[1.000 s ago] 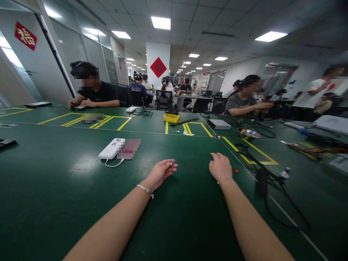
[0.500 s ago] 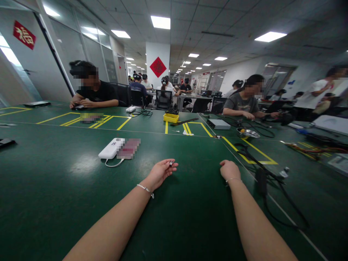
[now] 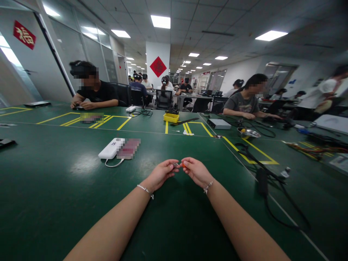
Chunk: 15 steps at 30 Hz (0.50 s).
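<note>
My two hands meet just above the green table (image 3: 54,188), in the middle of the view. My left hand (image 3: 160,174) pinches a tiny dark metal part (image 3: 174,165) between thumb and fingertips. Against it, my right hand (image 3: 196,171) pinches a small orange piece (image 3: 183,165). The two pieces touch or nearly touch; their shapes are too small to make out. Both wrists wear thin bracelets.
A white power bank (image 3: 111,148) with a cable lies to the left front. A black cable and adapter (image 3: 262,181) run along the right. A yellow box (image 3: 171,117), a metal bowl (image 3: 248,133) and a grey box (image 3: 219,124) stand further back. Several people sit at the far sides.
My right hand left the spot at the right where the orange piece lay, closed on that piece and swung left to meet my left hand. The left hand stayed in place.
</note>
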{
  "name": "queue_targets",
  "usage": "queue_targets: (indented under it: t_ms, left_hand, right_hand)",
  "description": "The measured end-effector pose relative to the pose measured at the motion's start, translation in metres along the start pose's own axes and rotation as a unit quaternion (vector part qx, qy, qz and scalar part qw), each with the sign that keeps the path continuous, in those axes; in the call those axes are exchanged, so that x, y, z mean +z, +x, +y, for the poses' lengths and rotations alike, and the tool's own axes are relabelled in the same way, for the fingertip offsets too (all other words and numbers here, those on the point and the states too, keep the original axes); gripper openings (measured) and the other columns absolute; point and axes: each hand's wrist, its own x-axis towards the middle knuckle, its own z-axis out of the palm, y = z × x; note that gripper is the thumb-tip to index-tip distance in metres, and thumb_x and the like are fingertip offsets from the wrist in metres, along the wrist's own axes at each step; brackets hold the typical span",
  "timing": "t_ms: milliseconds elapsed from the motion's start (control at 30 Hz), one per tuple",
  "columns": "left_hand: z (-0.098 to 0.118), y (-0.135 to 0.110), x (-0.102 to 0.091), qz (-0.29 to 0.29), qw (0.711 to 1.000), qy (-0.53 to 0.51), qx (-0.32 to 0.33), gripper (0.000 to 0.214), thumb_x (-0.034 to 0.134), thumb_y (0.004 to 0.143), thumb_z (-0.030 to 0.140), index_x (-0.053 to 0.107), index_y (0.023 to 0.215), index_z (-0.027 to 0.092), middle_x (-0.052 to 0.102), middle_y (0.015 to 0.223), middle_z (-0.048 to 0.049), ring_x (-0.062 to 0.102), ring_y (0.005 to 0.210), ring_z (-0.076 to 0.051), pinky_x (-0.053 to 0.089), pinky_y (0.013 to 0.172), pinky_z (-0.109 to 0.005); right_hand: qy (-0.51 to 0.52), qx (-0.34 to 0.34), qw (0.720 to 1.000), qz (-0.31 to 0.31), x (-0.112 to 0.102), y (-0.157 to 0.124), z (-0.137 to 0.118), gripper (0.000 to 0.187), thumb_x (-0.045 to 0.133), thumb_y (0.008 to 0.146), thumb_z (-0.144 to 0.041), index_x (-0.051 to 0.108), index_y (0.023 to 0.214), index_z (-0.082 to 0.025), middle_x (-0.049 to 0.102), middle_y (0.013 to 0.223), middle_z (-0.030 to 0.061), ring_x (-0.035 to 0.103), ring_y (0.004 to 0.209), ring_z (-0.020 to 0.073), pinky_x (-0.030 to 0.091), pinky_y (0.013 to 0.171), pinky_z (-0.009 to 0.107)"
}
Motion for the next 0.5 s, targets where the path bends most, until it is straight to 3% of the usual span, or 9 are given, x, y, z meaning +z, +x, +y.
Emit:
queue_targets:
  t_ms: [300, 500]
  left_hand:
    - [-0.001, 0.001, 0.001, 0.007, 1.0, -0.019, 0.014, 0.027, 0.058, 0.068, 0.018, 0.054, 0.095, 0.016, 0.058, 0.093, -0.006, 0.055, 0.075, -0.01, 0.038, 0.066, -0.021]
    - [0.0, 0.0, 0.0, 0.014, 0.998, -0.039, 0.037, 0.03, 0.063, 0.06, 0.012, 0.056, 0.089, 0.014, 0.06, 0.081, -0.0037, 0.055, 0.071, -0.011, 0.038, 0.065, -0.021]
  right_hand:
    - [0.055, 0.034, 0.995, -0.076, -0.008, -0.003, -0.004, 0.019, 0.059, 0.06, -0.006, 0.06, 0.078, -0.011, 0.062, 0.081, 0.0055, 0.056, 0.07, 0.0075, 0.043, 0.069, 0.018]
    - [0.053, 0.02, 0.996, -0.072, -0.013, -0.001, -0.003, 0.02, 0.06, 0.063, -0.011, 0.059, 0.083, -0.013, 0.063, 0.082, 0.0058, 0.056, 0.065, 0.0065, 0.044, 0.066, 0.018]
